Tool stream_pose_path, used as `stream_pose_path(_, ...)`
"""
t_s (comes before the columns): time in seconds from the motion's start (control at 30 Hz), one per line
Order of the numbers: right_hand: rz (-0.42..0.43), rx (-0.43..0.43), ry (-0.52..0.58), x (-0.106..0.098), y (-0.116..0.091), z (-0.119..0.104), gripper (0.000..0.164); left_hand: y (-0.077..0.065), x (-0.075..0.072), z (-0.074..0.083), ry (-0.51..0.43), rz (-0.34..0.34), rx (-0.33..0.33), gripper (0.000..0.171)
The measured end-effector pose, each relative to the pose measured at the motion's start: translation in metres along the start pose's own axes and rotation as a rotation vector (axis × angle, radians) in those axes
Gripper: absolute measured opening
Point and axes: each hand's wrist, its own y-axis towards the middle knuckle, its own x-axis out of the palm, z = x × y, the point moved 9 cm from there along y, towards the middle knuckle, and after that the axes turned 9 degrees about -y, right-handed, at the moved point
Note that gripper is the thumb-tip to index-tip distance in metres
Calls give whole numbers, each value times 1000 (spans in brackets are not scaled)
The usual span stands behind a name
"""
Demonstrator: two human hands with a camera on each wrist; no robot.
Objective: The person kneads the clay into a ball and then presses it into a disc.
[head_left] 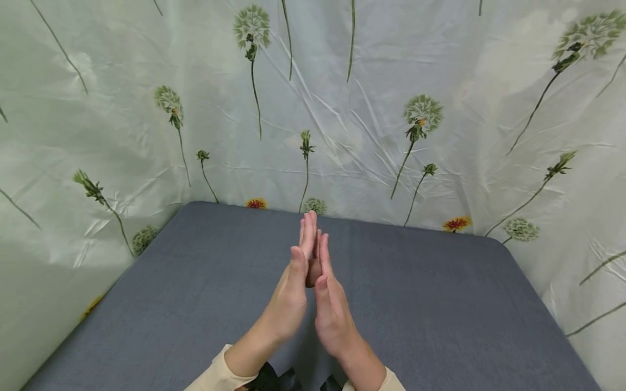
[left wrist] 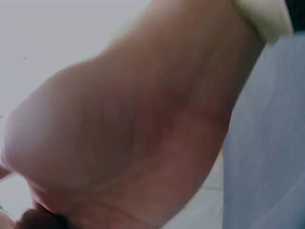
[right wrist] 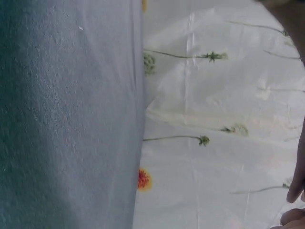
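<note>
Both hands are raised over the middle of the grey-covered table, palms facing each other. The fingers of the left hand [head_left: 292, 296] are straight and point up and away. Facing it, the right hand [head_left: 336, 314] also has straight fingers, with its thumb upright. A small brown rounded lump [head_left: 313, 274] sits between the two palms, touched from both sides; the hands partly hide it, and its kind is unclear. In the left wrist view the left hand's palm and wrist [left wrist: 128, 129] fill most of the picture. Only part of the right hand [right wrist: 298, 171] shows at the right wrist view's edge.
A dark grey cloth covers the table [head_left: 440, 304], which has rounded far corners. Behind it and at both sides hangs a shiny pale curtain [head_left: 342, 108] printed with dandelions. Cream sleeves [head_left: 220, 372] cover the forearms.
</note>
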Motion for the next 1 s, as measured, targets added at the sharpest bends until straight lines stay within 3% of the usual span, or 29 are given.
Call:
stream_pose_path(0.1,12,-82,-42,5,-1,-11,58,7,-11,-3,-40,19,8,71)
stream_pose_path(0.27,40,-205,-162,8,-4,-33,58,14,-19,-14,-169,16,-50,78)
stream_pose_path(0.4,88,-210,-247,0,-3,-40,61,12,-9,-24,-210,-36,-110,75)
stream_pose_path(0.6,152,-209,-317,-21,0,-40,64,0,19,-34,-171,-132,-165,64)
stream_pose_path(0.77,130,-100,-155,-36,7,-18,64,-8,32,-32,-87,-133,-163,63)
stream_pose_path(0.87,81,-15,-20,-34,8,-1,67,-9,31,-30,-52,-98,-169,62)
stream_pose_path(1.0,16,47,73,-20,7,9,68,-7,20,-21,-13,-41,-110,61)
